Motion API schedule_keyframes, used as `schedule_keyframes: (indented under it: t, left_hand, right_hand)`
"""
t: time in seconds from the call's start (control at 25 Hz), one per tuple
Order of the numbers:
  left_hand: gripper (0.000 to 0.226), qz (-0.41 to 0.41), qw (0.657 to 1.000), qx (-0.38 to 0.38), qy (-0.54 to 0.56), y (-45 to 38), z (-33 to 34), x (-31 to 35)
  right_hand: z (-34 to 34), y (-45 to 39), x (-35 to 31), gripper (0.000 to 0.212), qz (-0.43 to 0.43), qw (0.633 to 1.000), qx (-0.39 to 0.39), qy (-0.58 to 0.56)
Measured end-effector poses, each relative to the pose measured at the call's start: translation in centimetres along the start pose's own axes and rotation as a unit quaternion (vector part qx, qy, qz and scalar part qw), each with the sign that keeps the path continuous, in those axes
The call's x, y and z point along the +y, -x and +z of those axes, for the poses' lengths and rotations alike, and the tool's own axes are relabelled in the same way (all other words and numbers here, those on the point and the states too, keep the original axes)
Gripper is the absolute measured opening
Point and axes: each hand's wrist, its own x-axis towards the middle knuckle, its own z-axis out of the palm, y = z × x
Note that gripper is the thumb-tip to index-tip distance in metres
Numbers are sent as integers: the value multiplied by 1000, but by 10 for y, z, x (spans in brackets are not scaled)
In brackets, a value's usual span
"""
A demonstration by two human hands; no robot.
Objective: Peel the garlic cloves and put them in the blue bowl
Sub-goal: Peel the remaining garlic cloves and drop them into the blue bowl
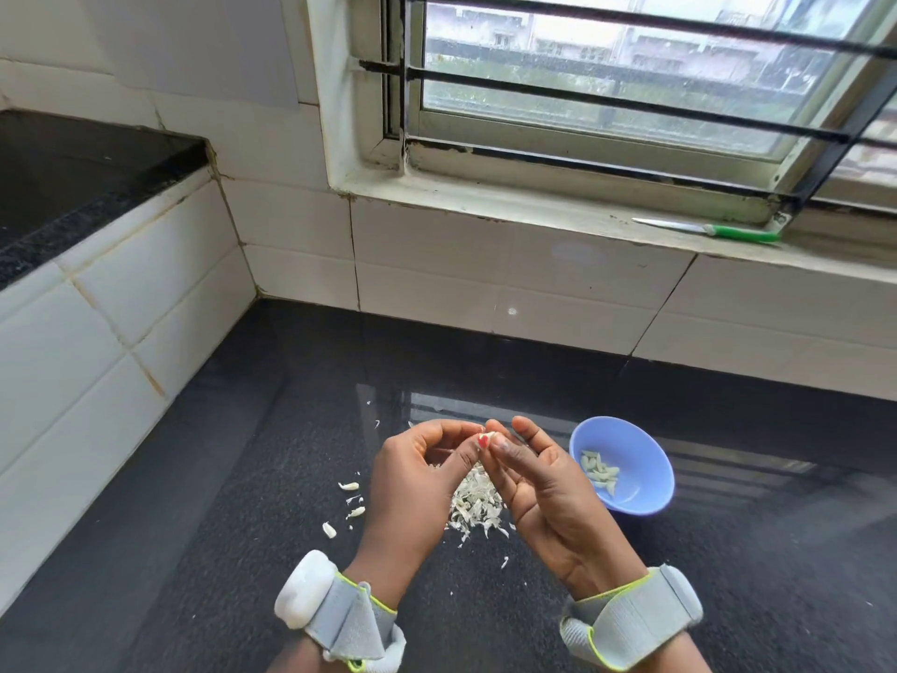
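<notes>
Head view, frame center: left hand (417,471) & right hand (539,471) both pinch one garlic clove (488,435). Risk: slippery clove pops out, lands in peel pile (475,502) w/o reaching blue bowl (650,483).

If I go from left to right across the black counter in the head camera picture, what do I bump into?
Loose white garlic cloves → left hand → right hand → round blue plastic bowl holding peeled cloves.
</notes>
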Motion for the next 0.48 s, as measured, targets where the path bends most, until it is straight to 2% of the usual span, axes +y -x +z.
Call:
schedule_keyframes:
  t: [0.28, 0.48]
  left_hand:
    - [4, 66, 991, 38, -111, -1, -2, -2]
    - [4, 103, 981, 42, -159, -3, -3, -1]
  right_hand:
    - [1, 0, 1, 41, -68, 996, -5, 65]
    - [0, 2, 1, 34, -157, 964, -21, 211]
